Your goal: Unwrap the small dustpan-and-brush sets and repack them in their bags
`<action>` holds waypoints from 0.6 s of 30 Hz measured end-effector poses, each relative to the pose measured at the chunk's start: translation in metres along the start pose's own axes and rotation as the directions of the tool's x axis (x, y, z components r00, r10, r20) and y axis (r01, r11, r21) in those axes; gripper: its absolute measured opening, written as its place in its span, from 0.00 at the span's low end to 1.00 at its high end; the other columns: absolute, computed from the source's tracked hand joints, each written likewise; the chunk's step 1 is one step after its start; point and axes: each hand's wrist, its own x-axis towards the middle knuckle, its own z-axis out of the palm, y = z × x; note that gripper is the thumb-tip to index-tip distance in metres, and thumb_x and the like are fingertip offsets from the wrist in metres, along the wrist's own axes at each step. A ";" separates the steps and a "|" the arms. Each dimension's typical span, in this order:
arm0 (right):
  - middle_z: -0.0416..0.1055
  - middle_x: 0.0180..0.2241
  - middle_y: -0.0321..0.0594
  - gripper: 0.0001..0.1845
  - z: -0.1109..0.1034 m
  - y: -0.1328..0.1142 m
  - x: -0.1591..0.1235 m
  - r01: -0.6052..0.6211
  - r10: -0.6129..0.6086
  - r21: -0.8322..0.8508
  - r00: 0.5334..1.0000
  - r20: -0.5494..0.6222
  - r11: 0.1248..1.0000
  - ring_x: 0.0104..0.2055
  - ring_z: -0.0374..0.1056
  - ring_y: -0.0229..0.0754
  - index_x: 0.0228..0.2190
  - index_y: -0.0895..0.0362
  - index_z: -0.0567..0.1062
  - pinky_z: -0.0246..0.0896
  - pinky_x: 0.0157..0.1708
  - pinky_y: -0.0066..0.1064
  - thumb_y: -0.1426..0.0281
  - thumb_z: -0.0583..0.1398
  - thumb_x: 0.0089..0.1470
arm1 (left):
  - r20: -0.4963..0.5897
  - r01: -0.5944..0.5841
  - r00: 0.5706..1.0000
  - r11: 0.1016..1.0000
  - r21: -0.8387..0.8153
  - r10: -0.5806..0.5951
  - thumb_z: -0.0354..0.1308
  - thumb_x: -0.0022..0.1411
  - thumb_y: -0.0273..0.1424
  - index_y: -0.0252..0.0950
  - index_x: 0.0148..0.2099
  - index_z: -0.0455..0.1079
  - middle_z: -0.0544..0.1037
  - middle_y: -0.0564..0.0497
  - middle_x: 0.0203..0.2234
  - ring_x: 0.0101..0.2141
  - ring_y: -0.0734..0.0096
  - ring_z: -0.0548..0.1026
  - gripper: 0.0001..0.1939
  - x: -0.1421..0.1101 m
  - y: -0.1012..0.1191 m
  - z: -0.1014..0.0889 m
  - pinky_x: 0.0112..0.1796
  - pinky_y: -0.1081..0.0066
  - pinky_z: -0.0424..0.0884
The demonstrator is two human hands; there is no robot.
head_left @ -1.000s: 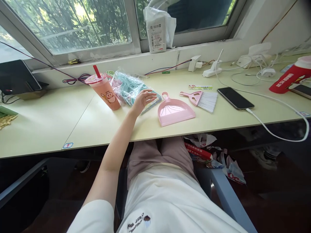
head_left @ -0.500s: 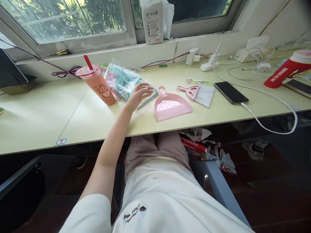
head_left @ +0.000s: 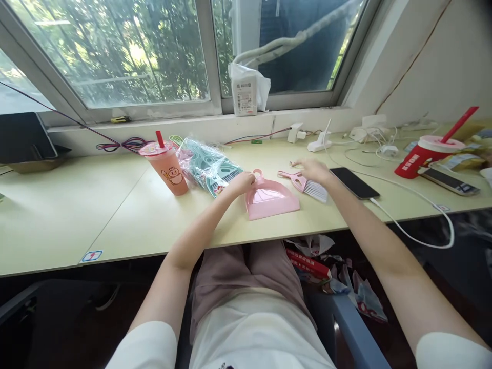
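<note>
A pink dustpan [head_left: 272, 205] lies on the desk, its looped handle pointing away from me. My left hand [head_left: 243, 183] is at the left of that handle, fingers curled in and closed against it. To the right lies a small pink brush [head_left: 302, 182] with white bristles. My right hand [head_left: 312, 169] reaches over the far side of the brush, hiding most of the narrow printed strip there. Its fingers point left, mostly out of sight, so their grip is unclear. Beside my left hand rests a clear plastic package [head_left: 211, 166] with teal contents.
An orange drink cup [head_left: 169, 171] with a red straw stands left. A phone [head_left: 354, 183] on a white charging cable [head_left: 417, 231] lies right, before a red cup [head_left: 417, 159] and another phone [head_left: 448, 180]. Bags [head_left: 369, 297] sit below the desk.
My left hand has gone from above the package to the dustpan's handle and closed. My right arm has come into view over the brush. The view has tilted upward.
</note>
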 end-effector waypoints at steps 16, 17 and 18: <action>0.76 0.33 0.43 0.22 0.004 -0.014 0.027 0.067 -0.326 0.529 0.850 0.413 0.846 0.34 0.69 0.43 0.36 0.57 0.79 0.60 0.33 0.33 0.54 0.69 0.45 | -0.433 0.050 0.717 0.660 -0.750 -0.547 0.58 0.63 0.33 0.39 0.34 0.66 0.73 0.53 0.27 0.32 0.68 0.70 0.05 -0.003 -0.046 -0.021 0.34 0.70 0.64; 0.76 0.33 0.42 0.25 -0.002 -0.020 0.021 0.055 -0.366 0.620 0.846 0.387 0.782 0.34 0.69 0.42 0.37 0.57 0.78 0.60 0.33 0.32 0.52 0.70 0.43 | -0.431 0.057 0.721 0.667 -0.743 -0.542 0.57 0.63 0.32 0.38 0.32 0.66 0.73 0.53 0.26 0.32 0.68 0.70 0.07 -0.003 -0.047 -0.020 0.34 0.70 0.64; 0.75 0.34 0.42 0.27 -0.008 -0.024 0.015 0.049 -0.393 0.680 0.845 0.362 0.732 0.34 0.69 0.42 0.37 0.56 0.78 0.60 0.33 0.32 0.50 0.70 0.42 | -0.429 0.067 0.723 0.673 -0.737 -0.542 0.55 0.64 0.32 0.38 0.30 0.66 0.73 0.53 0.26 0.31 0.68 0.70 0.09 -0.003 -0.049 -0.020 0.34 0.70 0.63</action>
